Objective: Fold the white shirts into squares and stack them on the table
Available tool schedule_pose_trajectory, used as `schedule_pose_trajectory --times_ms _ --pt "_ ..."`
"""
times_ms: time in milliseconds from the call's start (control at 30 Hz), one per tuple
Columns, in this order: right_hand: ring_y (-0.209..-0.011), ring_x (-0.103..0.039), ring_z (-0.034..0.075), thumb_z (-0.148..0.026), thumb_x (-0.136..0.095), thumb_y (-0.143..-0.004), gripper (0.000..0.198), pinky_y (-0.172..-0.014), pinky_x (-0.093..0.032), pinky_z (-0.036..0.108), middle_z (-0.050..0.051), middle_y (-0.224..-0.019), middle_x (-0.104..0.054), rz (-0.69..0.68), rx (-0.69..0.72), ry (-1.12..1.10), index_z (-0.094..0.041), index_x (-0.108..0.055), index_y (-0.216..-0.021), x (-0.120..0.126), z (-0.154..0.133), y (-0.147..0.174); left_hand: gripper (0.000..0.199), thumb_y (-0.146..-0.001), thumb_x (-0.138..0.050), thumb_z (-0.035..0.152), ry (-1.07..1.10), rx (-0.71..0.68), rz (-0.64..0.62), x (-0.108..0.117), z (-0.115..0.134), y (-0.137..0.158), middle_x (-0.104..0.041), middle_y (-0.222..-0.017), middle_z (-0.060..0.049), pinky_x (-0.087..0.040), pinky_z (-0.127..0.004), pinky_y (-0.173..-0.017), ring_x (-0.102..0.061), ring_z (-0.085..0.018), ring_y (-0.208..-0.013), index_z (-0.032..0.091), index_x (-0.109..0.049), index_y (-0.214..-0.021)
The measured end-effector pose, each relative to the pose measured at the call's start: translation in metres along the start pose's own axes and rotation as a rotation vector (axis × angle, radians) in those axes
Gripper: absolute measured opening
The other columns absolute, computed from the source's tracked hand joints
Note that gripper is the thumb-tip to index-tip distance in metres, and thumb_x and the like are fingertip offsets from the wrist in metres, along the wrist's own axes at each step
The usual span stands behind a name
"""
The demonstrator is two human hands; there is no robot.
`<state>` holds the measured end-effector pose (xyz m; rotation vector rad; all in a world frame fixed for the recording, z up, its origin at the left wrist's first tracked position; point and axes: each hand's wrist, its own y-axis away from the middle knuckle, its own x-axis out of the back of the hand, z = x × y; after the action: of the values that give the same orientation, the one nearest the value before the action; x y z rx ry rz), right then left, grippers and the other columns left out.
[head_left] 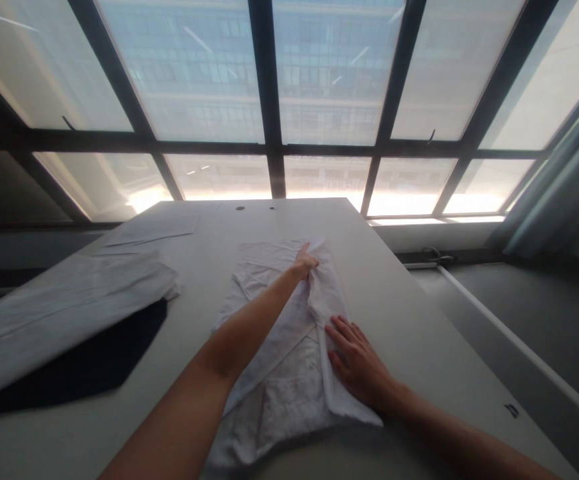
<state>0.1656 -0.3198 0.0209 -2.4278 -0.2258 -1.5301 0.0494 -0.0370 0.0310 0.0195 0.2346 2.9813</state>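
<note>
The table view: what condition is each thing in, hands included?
White garment under the hands: spread out, creased, its right edge folded over
Left hand: on the garment's far part, grip unclear
Right hand: open, resting on the right edge
Other white cloth: laid loosely, wrinkled
Dark cloth: partly covered by the other white cloth
Curtain: gathered aside

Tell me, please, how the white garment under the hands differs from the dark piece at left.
The white garment is pale and creased; the dark piece looks nearly black, without visible creases. The left hand and right hand touch the white garment, while the dark piece is untouched and partly covered by a white cloth. Both lie on the table.
</note>
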Motion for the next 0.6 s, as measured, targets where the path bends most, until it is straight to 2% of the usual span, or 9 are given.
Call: schedule_pose_trajectory --times_ms 67,200,333,400,467,533,600 --pt "-0.150 -0.022 0.024 -0.028 -0.044 -0.097 0.054 -0.123 -0.019 0.047 0.008 -0.161 -0.032 -0.030 -0.002 0.004 -0.018 -0.044 -0.150 0.000 -0.001 0.000 0.090 -0.067 -0.081 0.007 -0.033 0.011 0.002 0.000 0.006 -0.006 -0.066 -0.121 -0.014 -0.056 -0.026 -0.070 -0.068 -0.026 -0.096 0.020 -0.044 -0.148" --pt "-0.151 -0.019 0.023 -0.028 -0.043 -0.098 0.056 -0.123 -0.018 0.047 0.008 -0.162 -0.029 -0.049 0.002 0.005 -0.019 -0.040 -0.152 0.001 -0.002 0.002 0.061 -0.077 -0.076 0.014 -0.089 0.052 -0.030 -0.003 0.017 -0.021 -0.071 -0.101 -0.014 -0.058 -0.031 -0.067 -0.069 -0.021 -0.078 0.011 -0.056 -0.134" --pt "-0.151 -0.020 0.023 -0.028 -0.044 -0.097 0.056 -0.122 -0.020 0.048 0.008 -0.161 -0.030 -0.042 0.007 0.013 -0.020 -0.041 -0.152 0.002 -0.002 0.002 0.053 -0.084 -0.072 0.017 -0.174 -0.002 -0.025 -0.004 0.020 -0.037 -0.072 -0.095 -0.010 -0.057 -0.030 -0.071 -0.068 -0.018 -0.076 0.010 -0.056 -0.134" --pt "-0.150 -0.020 0.023 -0.027 -0.045 -0.097 0.056 -0.122 -0.020 0.048 0.007 -0.161 -0.030 -0.040 0.004 0.012 -0.021 -0.041 -0.152 0.002 -0.002 0.002 0.056 -0.085 -0.070 0.018 -0.241 -0.056 -0.005 0.000 0.022 -0.045 -0.071 -0.102 -0.011 -0.056 -0.032 -0.079 -0.068 -0.021 -0.087 0.011 -0.053 -0.138" --pt "-0.150 -0.021 0.023 -0.026 -0.045 -0.096 0.056 -0.122 -0.020 0.048 0.007 -0.161 -0.030 -0.044 0.005 0.011 -0.022 -0.041 -0.152 0.002 -0.002 0.002 0.060 -0.083 -0.070 0.016 -0.320 -0.125 0.013 0.005 0.024 -0.052 -0.068 -0.119 -0.014 -0.052 -0.036 -0.093 -0.063 -0.028 -0.109 0.013 -0.052 -0.140" --pt "-0.150 -0.021 0.023 -0.026 -0.046 -0.096 0.056 -0.122 -0.020 0.048 0.007 -0.161 -0.030 -0.051 0.001 0.011 -0.022 -0.040 -0.152 0.002 -0.002 0.002 0.064 -0.080 -0.070 0.012 -0.389 -0.190 0.033 0.008 0.025 -0.056 -0.052 -0.144 -0.015 -0.041 -0.041 -0.109 -0.044 -0.033 -0.136 0.015 -0.051 -0.142" --pt "-0.150 -0.020 0.023 -0.026 -0.045 -0.097 0.056 -0.123 -0.019 0.047 0.007 -0.161 -0.030 -0.060 -0.006 0.011 -0.022 -0.040 -0.152 0.002 -0.002 0.001 0.068 -0.081 -0.068 0.013 -0.478 -0.284 0.056 0.006 0.023 -0.053 -0.027 -0.162 -0.013 -0.024 -0.044 -0.119 -0.015 -0.033 -0.151 0.016 -0.046 -0.146"
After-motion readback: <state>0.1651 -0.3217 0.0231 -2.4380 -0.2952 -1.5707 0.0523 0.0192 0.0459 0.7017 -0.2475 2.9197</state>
